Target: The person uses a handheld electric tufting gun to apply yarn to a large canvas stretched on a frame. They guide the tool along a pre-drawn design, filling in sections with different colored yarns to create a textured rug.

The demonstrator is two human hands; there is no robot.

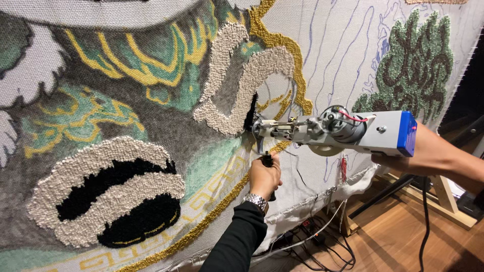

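A wooden floor (403,242) shows at the lower right, with a tangle of dark cables (322,242) lying on it. A pale wooden frame leg (446,199) stands beside a black cord (425,221).

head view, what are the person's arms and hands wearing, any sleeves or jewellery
The left hand is bare, with a silver metal watch on the wrist and a long black sleeve covering the forearm below it. The right hand and its forearm are bare: no sleeve, glove or jewellery shows.

Black sleeve (236,242), silver wristwatch (256,201); other forearm (443,156) bare.
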